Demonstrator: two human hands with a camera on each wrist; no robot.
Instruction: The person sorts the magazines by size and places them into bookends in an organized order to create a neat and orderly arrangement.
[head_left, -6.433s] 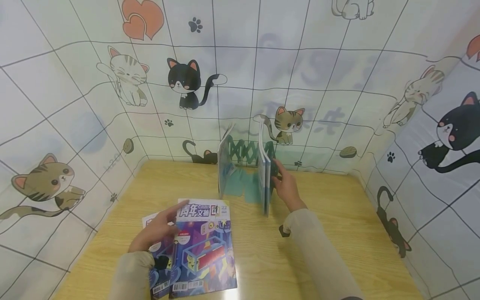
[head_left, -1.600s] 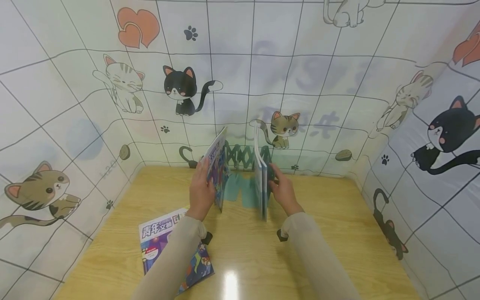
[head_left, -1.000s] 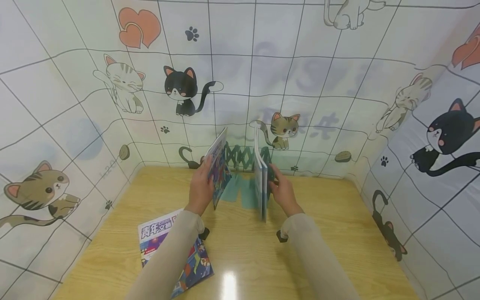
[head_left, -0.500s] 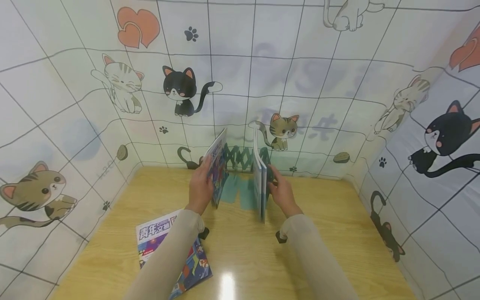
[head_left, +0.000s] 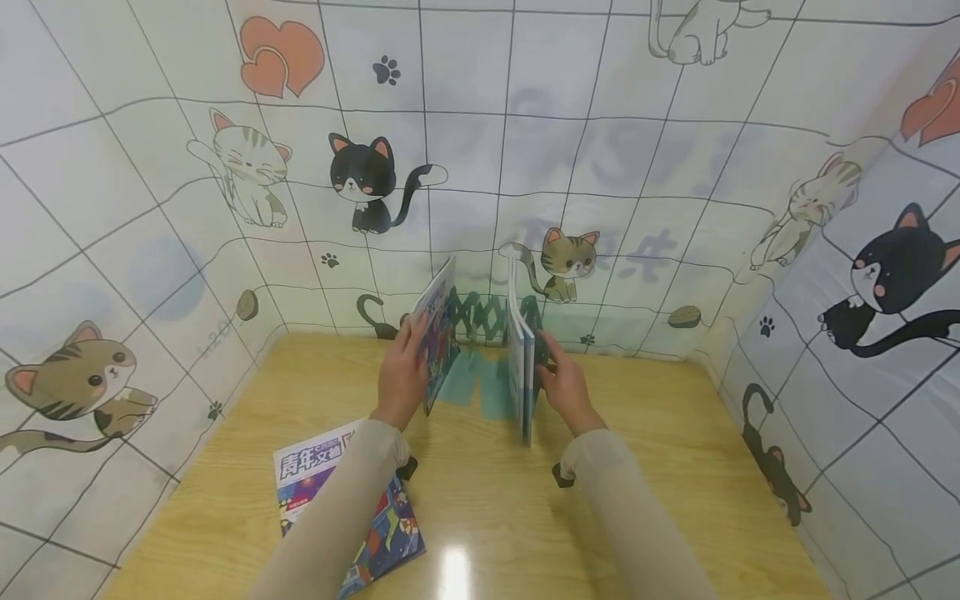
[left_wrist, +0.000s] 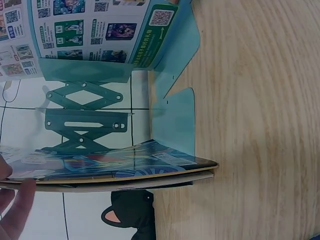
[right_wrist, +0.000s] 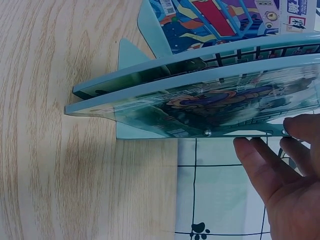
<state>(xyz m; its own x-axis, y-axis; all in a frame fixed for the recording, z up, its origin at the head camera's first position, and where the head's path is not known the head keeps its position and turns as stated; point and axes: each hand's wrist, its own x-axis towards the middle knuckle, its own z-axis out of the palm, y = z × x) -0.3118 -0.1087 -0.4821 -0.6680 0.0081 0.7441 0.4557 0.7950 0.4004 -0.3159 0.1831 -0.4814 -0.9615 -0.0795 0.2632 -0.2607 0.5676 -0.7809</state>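
A teal expanding bookend [head_left: 480,317] with crisscross metal links stands against the back wall. My left hand [head_left: 401,379] pinches magazines [left_wrist: 125,167] standing at its left side, leaning slightly left; a colourful cover faces inward. At the right side, my right hand [head_left: 570,385] holds the end plate, its fingers at the plate's edge in the right wrist view. Against that plate stand thin magazines [right_wrist: 225,95] with light blue spines. One more magazine [head_left: 311,467], purple and blue with Chinese lettering, lies flat at the front left, partly hidden under my left forearm.
A wooden table [head_left: 637,500] carries everything. Cartoon-cat sheeting [head_left: 480,167] rises behind it and along both sides. Between the two upright groups lie the bookend's flat teal base plates [left_wrist: 172,122].
Earlier my left hand rested on two flat magazines; one of them now stands upright in its grip at the bookend's left side, tilted slightly more leftward. My right hand has stayed put.
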